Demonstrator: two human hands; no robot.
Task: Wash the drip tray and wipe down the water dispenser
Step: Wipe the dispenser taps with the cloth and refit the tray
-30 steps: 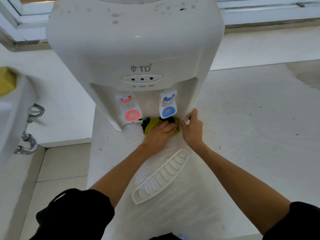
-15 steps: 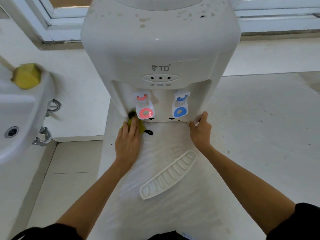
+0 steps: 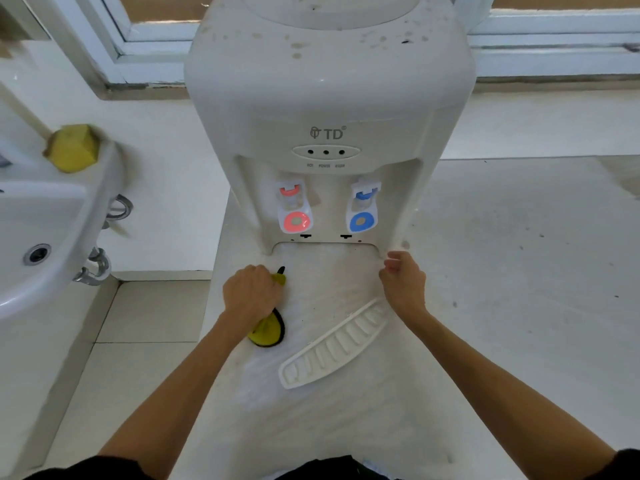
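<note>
A white water dispenser (image 3: 329, 98) stands on a white counter, with a red tap (image 3: 294, 211) and a blue tap (image 3: 362, 209) in its recess. My left hand (image 3: 251, 294) grips a yellow cloth with a black edge (image 3: 268, 332) on the counter, below and left of the recess. My right hand (image 3: 403, 282) hovers with curled fingers at the recess's lower right corner, holding nothing. The white slotted drip tray (image 3: 334, 344) lies slantwise on the counter between my forearms.
A white washbasin (image 3: 52, 244) with a drain hole and chrome pipes hangs at the left. A yellow sponge (image 3: 71, 147) sits on its rim. A window frame (image 3: 554, 26) runs behind the dispenser. Tiled floor (image 3: 138, 313) shows beside the counter's left edge.
My left hand pulled the cloth from under the taps down and left onto the counter and closed round it. My right hand came off the dispenser's right edge and curled.
</note>
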